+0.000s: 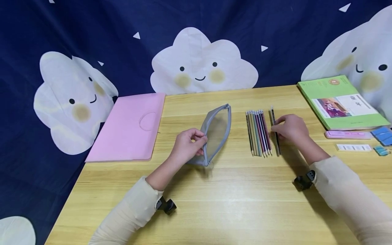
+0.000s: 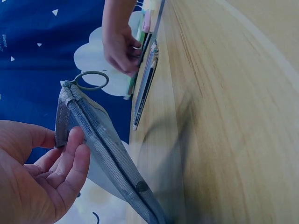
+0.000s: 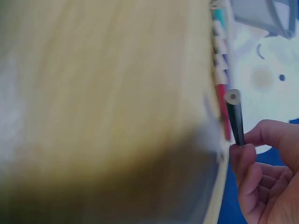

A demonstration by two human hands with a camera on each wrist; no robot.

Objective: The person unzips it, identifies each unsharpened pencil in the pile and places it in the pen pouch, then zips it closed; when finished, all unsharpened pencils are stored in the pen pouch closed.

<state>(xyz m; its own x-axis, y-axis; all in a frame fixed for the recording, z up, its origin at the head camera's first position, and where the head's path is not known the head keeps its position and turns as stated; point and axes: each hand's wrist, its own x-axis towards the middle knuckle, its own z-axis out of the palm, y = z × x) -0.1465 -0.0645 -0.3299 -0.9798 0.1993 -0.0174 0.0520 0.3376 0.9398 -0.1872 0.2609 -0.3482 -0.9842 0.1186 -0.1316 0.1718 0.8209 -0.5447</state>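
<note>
A grey mesh zip pouch point(image 1: 219, 136) stands with its mouth spread, and my left hand point(image 1: 188, 144) pinches its near edge between thumb and fingers. The left wrist view shows the pouch's zipper edge point(image 2: 105, 140) and a small loop point(image 2: 93, 80) at its corner. My right hand point(image 1: 291, 128) pinches a dark pencil point(image 1: 277, 144); its flat, unsharpened end point(image 3: 233, 96) shows in the right wrist view. Just left of it lies a row of several pencils point(image 1: 258, 132), side by side with their points toward me.
A pink folder point(image 1: 128, 127) lies at the left. On the right are a green book point(image 1: 333, 98), a pink case point(image 1: 348, 135), a white strip point(image 1: 353, 147), blue blocks point(image 1: 382, 135) and a small teal item point(image 1: 381, 150). A cloud-patterned curtain point(image 1: 128, 64) hangs behind the table point(image 1: 226, 211).
</note>
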